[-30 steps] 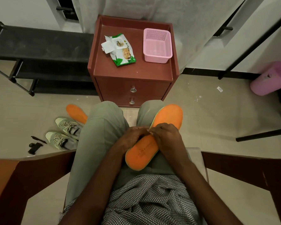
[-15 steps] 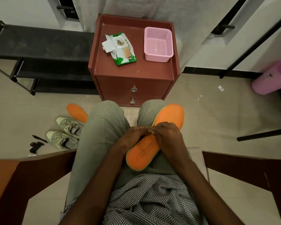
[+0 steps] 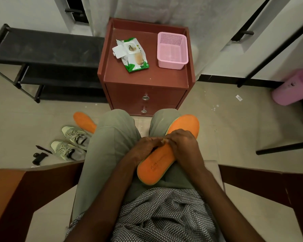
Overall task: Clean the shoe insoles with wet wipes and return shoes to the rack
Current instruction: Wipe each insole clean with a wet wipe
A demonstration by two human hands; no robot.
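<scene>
An orange insole lies across my lap, toe end pointing up and right. My left hand grips its left edge near the middle. My right hand grips the right edge beside it, fingertips of both hands meeting over the insole; I cannot tell whether a wipe is between them. A second orange insole lies on the floor to the left, next to two grey-green shoes. The open pack of wet wipes sits on the red bedside cabinet. The black shoe rack stands at the far left.
A pink basket stands on the cabinet beside the wipes. A pink bin lies at the right wall. Black metal legs cross the floor on the right. Wooden chair arms flank me. Small black items lie left of the shoes.
The hands and insole stay almost where they were; only the fingertips shift slightly over the insole's middle.
</scene>
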